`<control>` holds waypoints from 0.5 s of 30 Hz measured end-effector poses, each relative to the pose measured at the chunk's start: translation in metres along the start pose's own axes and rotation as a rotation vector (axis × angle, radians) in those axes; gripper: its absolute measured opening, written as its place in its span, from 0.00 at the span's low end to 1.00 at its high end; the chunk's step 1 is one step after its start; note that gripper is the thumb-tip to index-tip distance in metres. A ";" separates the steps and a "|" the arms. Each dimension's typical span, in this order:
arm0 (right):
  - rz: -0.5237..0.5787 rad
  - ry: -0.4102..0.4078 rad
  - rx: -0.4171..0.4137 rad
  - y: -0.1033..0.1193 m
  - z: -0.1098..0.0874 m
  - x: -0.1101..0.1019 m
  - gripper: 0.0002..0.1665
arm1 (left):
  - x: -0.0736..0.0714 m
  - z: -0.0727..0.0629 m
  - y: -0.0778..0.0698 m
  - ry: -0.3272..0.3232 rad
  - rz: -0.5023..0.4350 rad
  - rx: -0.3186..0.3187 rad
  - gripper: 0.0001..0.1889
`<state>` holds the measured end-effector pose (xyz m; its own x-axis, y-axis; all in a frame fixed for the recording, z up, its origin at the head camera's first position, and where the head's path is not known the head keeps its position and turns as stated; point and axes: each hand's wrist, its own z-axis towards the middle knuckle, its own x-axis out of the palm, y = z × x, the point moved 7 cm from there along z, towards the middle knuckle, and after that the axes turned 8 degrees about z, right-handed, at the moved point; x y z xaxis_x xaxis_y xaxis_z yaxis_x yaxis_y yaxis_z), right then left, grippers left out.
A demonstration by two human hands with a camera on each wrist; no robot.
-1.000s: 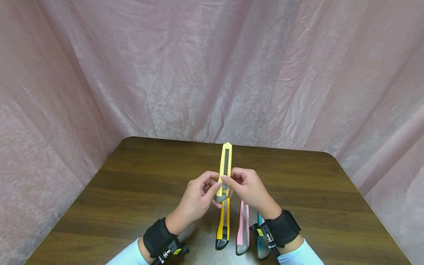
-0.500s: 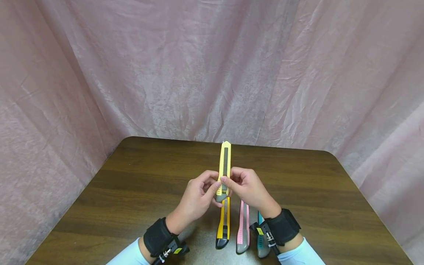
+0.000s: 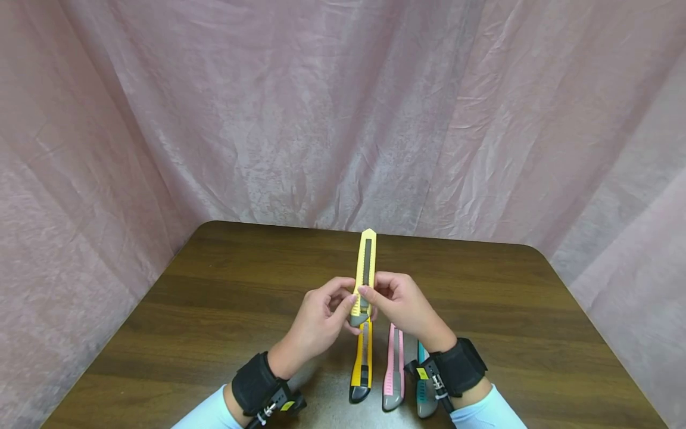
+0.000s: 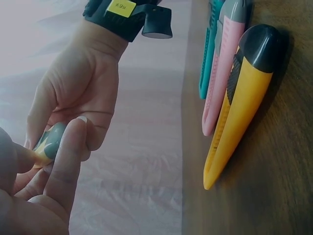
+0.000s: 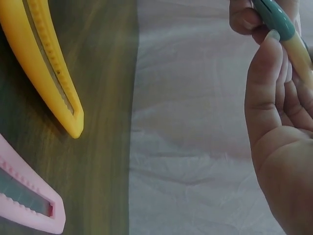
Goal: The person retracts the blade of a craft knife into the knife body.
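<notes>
Both hands hold a pale yellow utility knife [image 3: 367,262] with a grey end, raised above the table with its tip pointing away. The left hand [image 3: 316,319] pinches its lower left side between thumb and fingers. From the other side, the right hand [image 3: 404,305] grips it, thumb lying on the front near the slider. In the left wrist view the grey end [image 4: 53,139] shows between the fingertips. Below the hands lies a deep yellow utility knife [image 3: 361,363] with a black end, partly covered by the held one.
On the brown wooden table [image 3: 214,310], a pink utility knife [image 3: 393,369] lies right of the deep yellow one. A teal utility knife [image 3: 423,390] lies farther right, partly hidden by the right wrist strap [image 3: 458,366]. A pink curtain [image 3: 321,119] hangs behind the table.
The held knife's tip has swung slightly left and then back to the right. Both hands keep their grip in nearly the same place.
</notes>
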<state>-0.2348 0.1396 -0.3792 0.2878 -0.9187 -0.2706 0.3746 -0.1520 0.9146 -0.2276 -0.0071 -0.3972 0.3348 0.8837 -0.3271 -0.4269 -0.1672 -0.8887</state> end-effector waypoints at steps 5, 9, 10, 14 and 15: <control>0.019 0.023 -0.011 0.001 0.001 0.002 0.08 | -0.002 -0.002 -0.001 0.000 -0.001 0.008 0.15; 0.026 0.013 -0.020 0.000 0.002 0.003 0.08 | -0.004 -0.003 -0.001 -0.012 0.003 0.017 0.16; 0.027 0.007 -0.018 0.001 0.003 0.003 0.08 | -0.004 -0.003 -0.002 -0.014 0.005 0.017 0.16; 0.034 -0.004 0.001 0.001 0.003 0.003 0.09 | -0.004 -0.003 -0.001 -0.014 0.003 0.008 0.16; 0.037 -0.003 0.008 0.000 0.003 0.003 0.09 | -0.004 -0.003 -0.001 -0.011 0.002 0.004 0.16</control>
<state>-0.2364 0.1357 -0.3792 0.2988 -0.9246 -0.2361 0.3570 -0.1211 0.9262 -0.2261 -0.0118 -0.3958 0.3253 0.8879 -0.3252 -0.4305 -0.1672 -0.8870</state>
